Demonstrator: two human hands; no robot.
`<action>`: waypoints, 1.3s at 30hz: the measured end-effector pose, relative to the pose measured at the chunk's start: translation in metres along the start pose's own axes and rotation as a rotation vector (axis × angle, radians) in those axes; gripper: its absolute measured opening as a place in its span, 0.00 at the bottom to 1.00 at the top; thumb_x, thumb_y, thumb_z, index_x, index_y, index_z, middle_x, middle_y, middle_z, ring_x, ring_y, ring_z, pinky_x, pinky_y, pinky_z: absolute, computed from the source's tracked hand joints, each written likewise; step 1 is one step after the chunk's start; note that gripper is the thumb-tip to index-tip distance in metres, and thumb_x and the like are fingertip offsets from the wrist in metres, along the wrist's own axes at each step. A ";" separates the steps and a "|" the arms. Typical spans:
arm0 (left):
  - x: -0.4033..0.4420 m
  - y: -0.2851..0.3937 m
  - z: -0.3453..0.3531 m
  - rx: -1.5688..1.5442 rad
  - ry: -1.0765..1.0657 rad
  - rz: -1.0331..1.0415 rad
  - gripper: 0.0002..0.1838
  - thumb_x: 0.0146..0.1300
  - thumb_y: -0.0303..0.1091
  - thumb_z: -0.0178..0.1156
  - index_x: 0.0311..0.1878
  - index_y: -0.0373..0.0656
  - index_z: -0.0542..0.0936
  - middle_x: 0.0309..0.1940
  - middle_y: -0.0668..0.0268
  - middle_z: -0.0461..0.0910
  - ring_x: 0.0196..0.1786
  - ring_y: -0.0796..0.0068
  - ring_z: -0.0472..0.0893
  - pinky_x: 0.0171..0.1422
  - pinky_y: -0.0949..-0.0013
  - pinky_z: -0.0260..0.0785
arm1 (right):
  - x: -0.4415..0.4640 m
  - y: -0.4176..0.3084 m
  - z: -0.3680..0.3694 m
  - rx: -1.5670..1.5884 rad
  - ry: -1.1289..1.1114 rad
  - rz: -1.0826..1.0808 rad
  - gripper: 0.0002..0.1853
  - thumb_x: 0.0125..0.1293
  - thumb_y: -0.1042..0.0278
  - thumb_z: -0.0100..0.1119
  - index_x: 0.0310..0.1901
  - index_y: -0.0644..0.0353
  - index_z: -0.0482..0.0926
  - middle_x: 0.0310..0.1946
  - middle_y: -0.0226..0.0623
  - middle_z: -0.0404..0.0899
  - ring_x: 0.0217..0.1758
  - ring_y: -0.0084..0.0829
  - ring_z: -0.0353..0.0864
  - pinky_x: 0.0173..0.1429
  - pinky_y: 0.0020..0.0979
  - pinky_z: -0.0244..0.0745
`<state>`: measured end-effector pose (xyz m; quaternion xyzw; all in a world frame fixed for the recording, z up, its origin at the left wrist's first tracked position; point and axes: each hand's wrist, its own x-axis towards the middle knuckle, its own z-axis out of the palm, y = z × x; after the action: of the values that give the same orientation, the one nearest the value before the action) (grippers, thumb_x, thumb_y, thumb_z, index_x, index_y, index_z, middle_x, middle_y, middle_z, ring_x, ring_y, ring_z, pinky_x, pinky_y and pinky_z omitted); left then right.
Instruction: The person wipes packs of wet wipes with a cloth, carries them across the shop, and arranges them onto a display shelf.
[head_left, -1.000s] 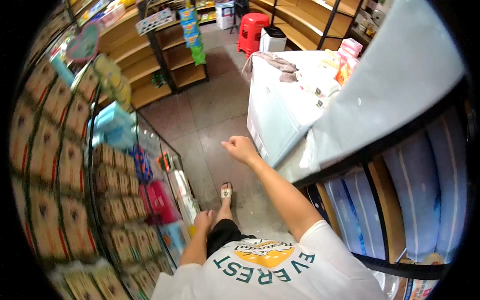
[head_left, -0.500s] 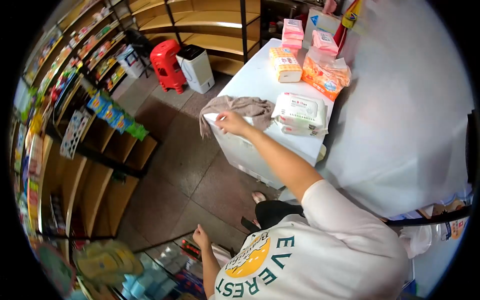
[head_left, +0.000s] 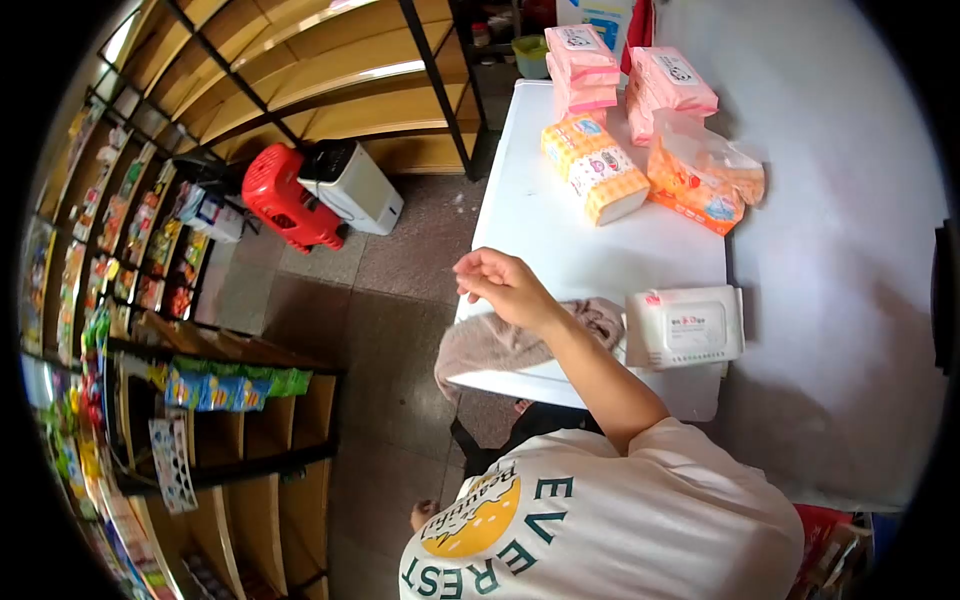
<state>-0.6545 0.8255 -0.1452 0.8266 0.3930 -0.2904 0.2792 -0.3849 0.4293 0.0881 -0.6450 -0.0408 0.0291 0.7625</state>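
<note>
My right hand (head_left: 503, 287) hovers above the near left part of a white-topped unit (head_left: 500, 200), its fingers loosely bent and apart, with nothing visible in them. Under my wrist and forearm lies a crumpled grey-brown towel (head_left: 485, 350), draped over the unit's near left corner. To the right of the towel is a white pack of wipes (head_left: 690, 328). Low beside my shirt, my left hand (head_left: 425, 515) shows only in part; its fingers are too dark and small to make out.
Farther along the unit lie a yellow-orange tissue pack (head_left: 597, 168), an orange plastic-wrapped pack (head_left: 700, 185) and pink packs (head_left: 672, 92). A red stool (head_left: 290, 200) and a white bin-like box (head_left: 357, 190) stand on the floor. Shelves (head_left: 265, 430) line the left.
My right hand has left the towel's corner and moved farther over the top, its fingers loosening. The view has turned and come closer to the unit. My left hand is less visible.
</note>
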 end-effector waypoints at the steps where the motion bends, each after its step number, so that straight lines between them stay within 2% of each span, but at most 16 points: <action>1: -0.003 0.030 -0.024 -0.023 -0.020 -0.022 0.18 0.56 0.34 0.57 0.49 0.38 0.72 0.39 0.56 0.77 0.39 0.69 0.79 0.40 0.70 0.72 | 0.012 -0.004 0.003 0.019 -0.020 0.002 0.08 0.63 0.69 0.51 0.41 0.64 0.71 0.32 0.34 0.74 0.35 0.22 0.74 0.39 0.23 0.72; 4: 0.035 0.077 -0.069 -0.104 -0.071 -0.030 0.17 0.57 0.34 0.57 0.49 0.39 0.73 0.41 0.56 0.78 0.41 0.69 0.79 0.42 0.70 0.72 | 0.053 0.006 0.007 -0.012 0.031 -0.002 0.11 0.62 0.65 0.51 0.41 0.63 0.71 0.33 0.36 0.75 0.37 0.24 0.76 0.41 0.23 0.74; 7: 0.110 0.106 -0.099 0.195 -0.153 0.106 0.17 0.57 0.33 0.55 0.49 0.40 0.73 0.42 0.57 0.78 0.41 0.67 0.79 0.45 0.68 0.72 | 0.085 0.009 0.005 -0.155 0.172 0.026 0.13 0.62 0.60 0.50 0.41 0.61 0.72 0.35 0.39 0.76 0.38 0.27 0.78 0.42 0.23 0.76; 8: 0.155 0.109 -0.106 0.495 -0.188 0.249 0.17 0.57 0.35 0.54 0.49 0.40 0.74 0.42 0.58 0.77 0.41 0.64 0.79 0.47 0.66 0.70 | 0.096 0.014 0.002 -0.188 0.229 0.022 0.13 0.62 0.60 0.50 0.41 0.61 0.72 0.34 0.38 0.76 0.38 0.27 0.78 0.42 0.23 0.76; 11: 0.267 0.146 -0.138 0.591 -0.234 0.392 0.18 0.56 0.38 0.54 0.47 0.38 0.75 0.41 0.59 0.78 0.39 0.64 0.79 0.45 0.64 0.71 | 0.120 0.029 -0.007 -0.233 0.415 -0.065 0.11 0.61 0.65 0.53 0.41 0.62 0.72 0.31 0.34 0.76 0.33 0.22 0.76 0.37 0.22 0.73; 14: 0.380 0.195 -0.197 -0.077 -0.485 0.297 0.16 0.57 0.38 0.54 0.43 0.37 0.76 0.32 0.61 0.79 0.31 0.70 0.78 0.35 0.66 0.72 | 0.119 0.020 0.005 -0.220 0.566 0.067 0.12 0.64 0.63 0.48 0.42 0.63 0.72 0.33 0.32 0.73 0.35 0.21 0.73 0.40 0.23 0.70; 15: 0.342 0.258 -0.223 0.236 -0.339 0.479 0.12 0.57 0.36 0.54 0.39 0.37 0.76 0.24 0.63 0.76 0.24 0.75 0.75 0.27 0.70 0.69 | 0.115 0.019 0.014 -0.222 0.633 0.184 0.15 0.65 0.59 0.47 0.43 0.63 0.71 0.34 0.32 0.73 0.34 0.22 0.74 0.40 0.23 0.71; 17: 0.383 0.319 -0.246 0.112 -0.370 0.755 0.10 0.57 0.35 0.55 0.34 0.37 0.75 0.21 0.66 0.74 0.20 0.78 0.72 0.23 0.73 0.65 | 0.107 0.017 0.029 -0.174 0.771 0.230 0.17 0.65 0.56 0.45 0.45 0.62 0.71 0.35 0.34 0.73 0.35 0.23 0.74 0.41 0.23 0.71; 18: 0.357 0.378 -0.258 -0.041 -0.392 0.556 0.10 0.57 0.34 0.54 0.33 0.36 0.75 0.22 0.66 0.74 0.20 0.78 0.71 0.22 0.73 0.64 | 0.105 0.018 0.034 -0.119 0.857 0.266 0.20 0.66 0.52 0.43 0.47 0.61 0.70 0.36 0.35 0.74 0.36 0.24 0.75 0.42 0.24 0.71; 20: 0.363 0.463 -0.250 -0.032 -0.412 0.732 0.10 0.58 0.36 0.53 0.33 0.38 0.75 0.21 0.68 0.72 0.22 0.79 0.71 0.26 0.73 0.65 | 0.099 0.019 0.048 -0.043 0.963 0.259 0.21 0.66 0.51 0.42 0.49 0.61 0.68 0.37 0.35 0.74 0.38 0.25 0.76 0.43 0.25 0.71; 22: 0.390 0.545 -0.215 -0.112 -0.636 0.858 0.13 0.58 0.34 0.54 0.43 0.36 0.72 0.28 0.66 0.74 0.29 0.77 0.73 0.32 0.74 0.68 | 0.096 0.019 0.054 0.043 1.017 0.259 0.23 0.66 0.50 0.41 0.54 0.60 0.65 0.40 0.37 0.74 0.42 0.27 0.77 0.45 0.27 0.71; 27: 0.241 0.724 -0.143 0.194 -0.874 1.174 0.20 0.57 0.36 0.57 0.50 0.35 0.69 0.35 0.63 0.75 0.36 0.76 0.74 0.41 0.75 0.68 | 0.124 0.021 0.018 -0.085 0.961 0.266 0.25 0.63 0.52 0.46 0.55 0.62 0.63 0.41 0.39 0.74 0.39 0.28 0.77 0.44 0.27 0.71; 30: 0.170 0.798 -0.094 0.283 -1.005 1.379 0.23 0.56 0.38 0.58 0.53 0.37 0.68 0.45 0.58 0.74 0.46 0.71 0.73 0.48 0.72 0.66 | 0.151 0.012 -0.037 -0.059 1.136 -0.107 0.24 0.64 0.58 0.45 0.59 0.61 0.59 0.42 0.39 0.73 0.43 0.28 0.75 0.47 0.29 0.70; 34: 0.080 0.866 -0.058 0.383 -1.034 1.401 0.31 0.56 0.51 0.55 0.57 0.39 0.65 0.52 0.57 0.70 0.54 0.67 0.69 0.56 0.67 0.61 | 0.174 -0.004 -0.131 0.161 1.375 -0.273 0.30 0.65 0.55 0.43 0.64 0.59 0.50 0.48 0.40 0.70 0.54 0.33 0.69 0.56 0.31 0.65; 37: 0.030 0.910 -0.035 0.439 -1.021 1.468 0.37 0.56 0.59 0.49 0.59 0.38 0.63 0.54 0.58 0.68 0.56 0.66 0.67 0.61 0.63 0.56 | 0.169 -0.020 -0.185 -0.255 1.304 -0.271 0.31 0.65 0.49 0.42 0.63 0.61 0.54 0.48 0.41 0.71 0.57 0.33 0.65 0.60 0.30 0.60; 39: 0.009 0.937 -0.013 0.293 -1.155 1.386 0.38 0.56 0.60 0.47 0.60 0.37 0.61 0.56 0.58 0.66 0.58 0.66 0.64 0.62 0.63 0.52 | 0.156 -0.022 -0.232 1.571 0.438 -0.483 0.33 0.60 0.41 0.43 0.58 0.61 0.63 0.50 0.41 0.71 0.56 0.31 0.67 0.58 0.27 0.62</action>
<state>0.1143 0.3382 0.0759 0.6308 -0.4330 -0.4732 0.4367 -0.2068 0.2133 0.0757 0.1069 0.0033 -0.2402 0.9648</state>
